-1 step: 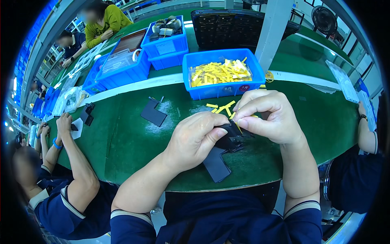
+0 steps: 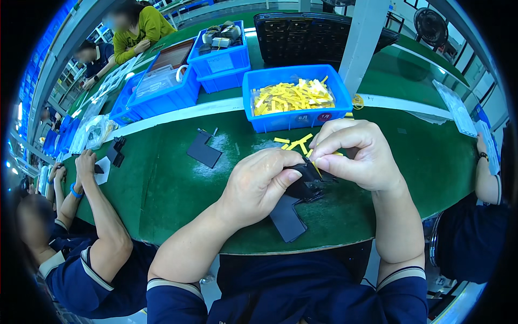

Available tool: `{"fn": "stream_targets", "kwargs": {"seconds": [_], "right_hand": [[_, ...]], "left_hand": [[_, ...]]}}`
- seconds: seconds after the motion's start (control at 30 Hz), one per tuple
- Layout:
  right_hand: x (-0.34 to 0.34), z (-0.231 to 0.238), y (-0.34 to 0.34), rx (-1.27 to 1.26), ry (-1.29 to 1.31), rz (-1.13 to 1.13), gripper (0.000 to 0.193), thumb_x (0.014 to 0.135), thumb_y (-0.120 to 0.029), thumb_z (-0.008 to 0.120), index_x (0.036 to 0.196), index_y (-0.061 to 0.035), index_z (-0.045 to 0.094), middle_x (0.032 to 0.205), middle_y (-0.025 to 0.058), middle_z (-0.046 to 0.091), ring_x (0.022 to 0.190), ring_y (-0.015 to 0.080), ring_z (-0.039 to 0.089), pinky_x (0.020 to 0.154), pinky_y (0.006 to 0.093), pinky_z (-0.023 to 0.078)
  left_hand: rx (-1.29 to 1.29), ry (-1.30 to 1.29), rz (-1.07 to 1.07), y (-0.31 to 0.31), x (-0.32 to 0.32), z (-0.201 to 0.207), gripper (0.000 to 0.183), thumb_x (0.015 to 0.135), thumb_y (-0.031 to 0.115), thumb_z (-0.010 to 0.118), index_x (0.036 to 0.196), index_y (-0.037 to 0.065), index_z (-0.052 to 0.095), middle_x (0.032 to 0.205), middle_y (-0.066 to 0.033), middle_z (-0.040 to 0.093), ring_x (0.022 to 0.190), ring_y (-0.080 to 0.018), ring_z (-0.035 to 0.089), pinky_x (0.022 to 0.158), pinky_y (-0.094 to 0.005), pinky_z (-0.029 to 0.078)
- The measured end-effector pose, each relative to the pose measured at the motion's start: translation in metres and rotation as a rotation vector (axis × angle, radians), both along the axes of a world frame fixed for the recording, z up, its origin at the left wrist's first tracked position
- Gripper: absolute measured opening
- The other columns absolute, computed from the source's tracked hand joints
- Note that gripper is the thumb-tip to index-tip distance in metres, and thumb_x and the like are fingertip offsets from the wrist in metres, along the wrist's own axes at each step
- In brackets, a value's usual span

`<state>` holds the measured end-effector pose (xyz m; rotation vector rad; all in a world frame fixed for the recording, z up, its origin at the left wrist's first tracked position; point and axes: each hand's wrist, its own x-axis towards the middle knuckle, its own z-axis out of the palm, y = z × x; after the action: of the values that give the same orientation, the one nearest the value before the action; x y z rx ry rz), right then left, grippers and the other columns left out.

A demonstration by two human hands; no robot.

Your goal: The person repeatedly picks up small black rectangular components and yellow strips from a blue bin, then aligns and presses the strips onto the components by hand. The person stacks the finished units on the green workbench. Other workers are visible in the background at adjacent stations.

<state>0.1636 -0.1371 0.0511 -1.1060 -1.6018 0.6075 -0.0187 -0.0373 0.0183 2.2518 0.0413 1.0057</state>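
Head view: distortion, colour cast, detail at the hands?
Head view: fisheye bows the green table's near edge, corners go black; head view: bluish cast overall; head view: black part in the left hand reads dark, little surface detail.

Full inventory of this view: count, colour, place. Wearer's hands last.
Held part: 1, black, left hand
L-shaped piece: 1, dark, table, left of hands
Flat dark pieces: count unclear, below held part
Loose yellow strips: several, beyond hands
Strip bin: 1, blue, yellow strips inside, beyond hands
Other bins: at least four, blue, upper left
Large panel: 1, black, behind strip bin
Post: 1, grey, right of strip bin
Fan: 1, dark, upper right
Table: green, underneath
Co-workers: at least four, left and right
Left hand: 1, bare, gripping held part
Right hand: 1, bare, at part's upper end, grip unclear
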Motion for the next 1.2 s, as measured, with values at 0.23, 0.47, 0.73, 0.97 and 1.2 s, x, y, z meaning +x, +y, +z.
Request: {"fn": "stream_targets", "kwargs": {"seconds": [0.23, 0.47, 0.73, 0.97, 1.2], "right_hand": [[-0.002, -0.001, 0.007, -0.119, -0.132, -0.216, 0.01, 0.075, -0.006, 0.064, 0.082, -0.0001, 0.067, 0.073, 0.0059, 0.061, 0.069, 0.0153, 0.057, 0.066, 0.0277, 0.046], [0.003, -0.017, 0.016, -0.203, -0.334, -0.535, 0.029, 0.078, -0.006, 0.064, 0.106, -0.001, 0.06, 0.072, 0.0102, 0.061, 0.068, 0.0216, 0.059, 0.066, 0.0323, 0.046], [-0.001, -0.018, 0.017, -0.31, -0.114, -0.51, 0.011, 0.077, -0.005, 0.066, 0.087, 0.0005, 0.066, 0.074, 0.0073, 0.065, 0.064, 0.0106, 0.06, 0.06, 0.0246, 0.048], [-0.021, -0.024, 0.017, -0.127, 0.068, -0.354, 0.009, 0.077, -0.004, 0.065, 0.085, 0.0007, 0.066, 0.075, 0.0051, 0.066, 0.068, 0.0103, 0.06, 0.066, 0.0245, 0.049], [-0.027, -0.021, 0.013, -0.135, 0.055, -0.382, 0.012, 0.075, -0.005, 0.068, 0.086, 0.0004, 0.066, 0.077, 0.0059, 0.066, 0.069, 0.0106, 0.061, 0.066, 0.025, 0.049]], "left_hand": [[-0.053, 0.017, 0.008, 0.004, -0.002, 0.002, 0.014, 0.081, 0.008, 0.062, 0.094, 0.003, 0.058, 0.08, -0.0117, 0.059, 0.072, -0.0283, 0.059, 0.064, -0.0341, 0.048], [-0.437, 0.111, 0.463, 0.081, -0.022, -0.001, 0.021, 0.087, 0.011, 0.055, 0.104, -0.001, 0.054, 0.079, -0.0099, 0.063, 0.071, -0.0141, 0.06, 0.066, -0.0279, 0.046], [0.005, 0.613, 0.984, 0.124, -0.048, -0.011, 0.028, 0.082, 0.018, 0.061, 0.102, -0.002, 0.057, 0.086, -0.0164, 0.064, 0.08, -0.0297, 0.062, 0.076, -0.0378, 0.047], [-0.194, 0.19, 0.16, 0.034, -0.004, 0.006, 0.027, 0.075, 0.009, 0.068, 0.1, 0.0, 0.062, 0.084, -0.0058, 0.061, 0.074, -0.0122, 0.059, 0.069, -0.0255, 0.049], [-0.524, 0.13, -0.016, 0.018, 0.005, -0.002, 0.03, 0.078, -0.001, 0.062, 0.107, 0.003, 0.053, 0.08, -0.0056, 0.059, 0.071, -0.0131, 0.059, 0.065, -0.0258, 0.049]]}}
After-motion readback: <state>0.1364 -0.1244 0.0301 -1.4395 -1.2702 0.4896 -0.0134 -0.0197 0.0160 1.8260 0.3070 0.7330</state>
